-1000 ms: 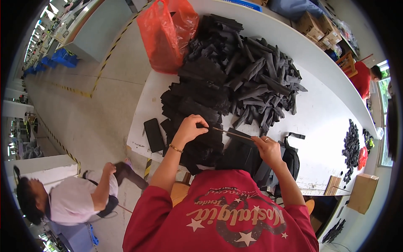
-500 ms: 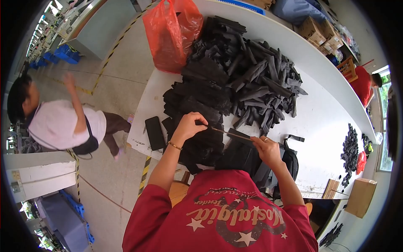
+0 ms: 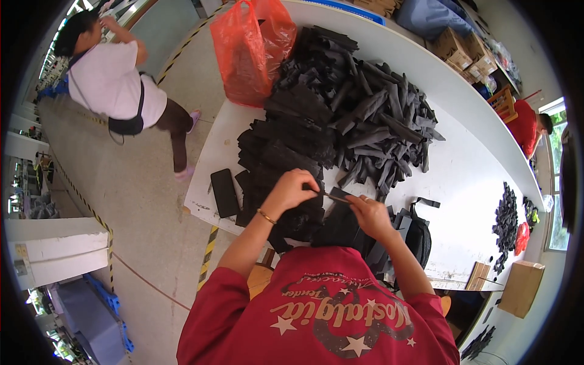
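Observation:
My left hand (image 3: 293,188) and my right hand (image 3: 370,216) meet over the near edge of a white table (image 3: 462,176). Between them they hold a small black fabric piece (image 3: 336,195), each hand pinching one end. Under my hands lies a stack of flat black fabric pieces (image 3: 281,164). Beyond it a big loose heap of black strips (image 3: 371,109) covers the table's middle. Whether a thin tool is also in my left fingers I cannot tell.
An orange plastic bag (image 3: 249,48) stands at the table's far left corner. A black phone-like slab (image 3: 224,192) lies near the left edge, a black pouch with a strap (image 3: 418,234) at my right. A person in a white top (image 3: 118,85) stands on the floor at left. Another person in red (image 3: 528,128) sits far right.
My hands have drawn closer together over the stack. The person in the white top has stood up and moved from the lower left to the upper left.

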`<action>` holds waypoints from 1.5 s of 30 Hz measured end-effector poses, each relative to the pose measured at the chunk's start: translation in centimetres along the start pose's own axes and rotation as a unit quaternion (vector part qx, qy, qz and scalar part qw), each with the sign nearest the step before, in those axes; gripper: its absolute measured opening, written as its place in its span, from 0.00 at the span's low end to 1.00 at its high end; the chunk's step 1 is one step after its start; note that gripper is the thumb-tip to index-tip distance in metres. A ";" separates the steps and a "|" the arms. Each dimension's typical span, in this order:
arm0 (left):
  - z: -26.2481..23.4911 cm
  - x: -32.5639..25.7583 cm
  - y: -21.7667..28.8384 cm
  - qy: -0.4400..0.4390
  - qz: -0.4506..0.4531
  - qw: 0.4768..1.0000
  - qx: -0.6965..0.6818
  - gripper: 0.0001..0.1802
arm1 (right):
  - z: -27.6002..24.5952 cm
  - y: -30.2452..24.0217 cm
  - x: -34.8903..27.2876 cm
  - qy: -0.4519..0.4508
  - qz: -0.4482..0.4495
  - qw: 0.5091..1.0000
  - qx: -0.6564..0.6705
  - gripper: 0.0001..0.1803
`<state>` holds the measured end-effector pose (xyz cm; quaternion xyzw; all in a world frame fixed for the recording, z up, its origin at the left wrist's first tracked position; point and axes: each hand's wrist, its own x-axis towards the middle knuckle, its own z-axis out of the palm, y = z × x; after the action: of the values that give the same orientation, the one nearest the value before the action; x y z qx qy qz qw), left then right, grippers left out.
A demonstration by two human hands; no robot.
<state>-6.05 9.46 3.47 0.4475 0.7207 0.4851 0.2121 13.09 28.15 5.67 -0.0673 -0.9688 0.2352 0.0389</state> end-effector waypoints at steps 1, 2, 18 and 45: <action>1.1 0.2 0.7 -0.021 0.016 0.999 0.022 0.08 | 1.3 -0.7 0.5 0.008 0.006 0.997 0.072 0.11; 2.0 0.2 1.4 -0.041 0.032 0.998 0.044 0.08 | 2.4 -1.2 1.0 0.016 0.012 0.989 0.144 0.10; 5.6 -1.9 2.0 0.344 -0.200 0.567 -0.721 0.10 | 6.1 -7.1 0.1 0.081 0.123 0.944 0.294 0.09; 7.4 -0.2 5.5 0.204 -0.291 0.661 -0.661 0.22 | -0.1 -5.9 -6.4 -0.058 0.262 0.893 0.361 0.09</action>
<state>1.96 13.73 5.12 -0.1524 0.3295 0.8264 0.4304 18.74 22.08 8.17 -0.2868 -0.7647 0.5741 -0.0583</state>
